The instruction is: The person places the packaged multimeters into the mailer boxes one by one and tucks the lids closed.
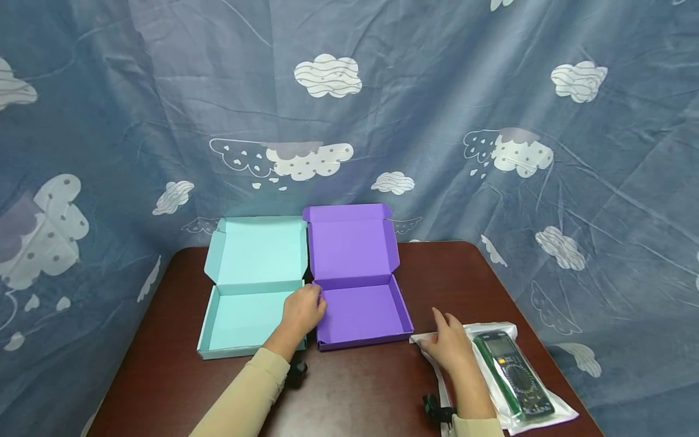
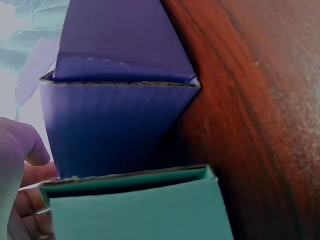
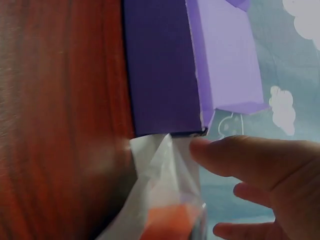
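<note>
Two open cardboard boxes stand side by side: a teal box [image 1: 248,318] on the left and a purple box [image 1: 357,312] on the right, lids raised at the back. My left hand [image 1: 303,309] reaches over the teal box's right side, its thumb and curled fingers gripping the purple box's left wall; the fingertips are partly hidden. My right hand [image 1: 452,346] hovers by the purple box's front right corner with fingers spread, above the edge of a whitish plastic bag [image 1: 499,403]. Inside that bag lies a black and green multimeter [image 1: 519,376].
The boxes and bag rest on a dark reddish-brown wooden table [image 1: 338,394]. Behind it hangs a blue curtain [image 1: 415,103] with white clouds, close to the raised lids. The bag lies near the table's right edge.
</note>
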{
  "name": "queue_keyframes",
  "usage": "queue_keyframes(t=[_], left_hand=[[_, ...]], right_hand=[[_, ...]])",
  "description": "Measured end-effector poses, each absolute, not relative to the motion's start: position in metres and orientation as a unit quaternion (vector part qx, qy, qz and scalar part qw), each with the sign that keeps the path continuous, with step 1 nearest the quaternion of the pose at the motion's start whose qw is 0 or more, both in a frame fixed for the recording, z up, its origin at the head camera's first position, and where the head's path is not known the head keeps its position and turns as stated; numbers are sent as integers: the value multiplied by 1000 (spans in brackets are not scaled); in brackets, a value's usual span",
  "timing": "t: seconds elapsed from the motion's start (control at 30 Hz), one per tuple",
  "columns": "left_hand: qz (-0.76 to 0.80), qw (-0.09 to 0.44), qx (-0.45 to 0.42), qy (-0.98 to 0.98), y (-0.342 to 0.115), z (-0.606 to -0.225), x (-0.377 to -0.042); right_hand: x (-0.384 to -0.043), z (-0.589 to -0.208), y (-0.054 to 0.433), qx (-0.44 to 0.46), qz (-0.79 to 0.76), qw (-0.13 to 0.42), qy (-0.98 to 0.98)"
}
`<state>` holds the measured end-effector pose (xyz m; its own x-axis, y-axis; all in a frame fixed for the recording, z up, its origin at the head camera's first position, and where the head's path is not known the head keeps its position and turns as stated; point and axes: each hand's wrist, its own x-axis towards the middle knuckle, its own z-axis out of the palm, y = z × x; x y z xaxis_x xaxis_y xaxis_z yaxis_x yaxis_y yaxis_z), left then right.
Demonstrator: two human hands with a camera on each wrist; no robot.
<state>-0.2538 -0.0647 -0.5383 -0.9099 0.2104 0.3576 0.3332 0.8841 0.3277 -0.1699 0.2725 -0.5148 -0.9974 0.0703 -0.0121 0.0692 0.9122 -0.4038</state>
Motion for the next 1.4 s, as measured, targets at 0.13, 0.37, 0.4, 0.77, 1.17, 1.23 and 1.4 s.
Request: queue_keyframes(t=[0.13, 0.37, 0.4, 0.77, 1.17, 1.23, 1.4], left_hand=[[-178, 154, -144, -961, -64, -540, -255], [-107, 203, -165, -959, -64, -548, -253], [-101, 209, -165, -959, -64, -549, -253], [-98, 168, -133, -972, -61, -551, -252], [-149, 157, -105, -971, -60, -560, -253], [-151, 158, -104, -970, -60, -562, -253], [-156, 161, -103, -969, -59, -564, -252]], right_hand=[[-161, -520, 278, -68, 198, 4, -978], [-143, -522, 285, -124, 194, 0, -973], [-140, -522, 286, -128, 192, 4, -973], [-112, -519, 296, -203, 182, -36, -961], [-113, -520, 301, -219, 183, -37, -958], [-113, -520, 302, -215, 185, -36, -958], [-112, -519, 303, -216, 188, -39, -957]])
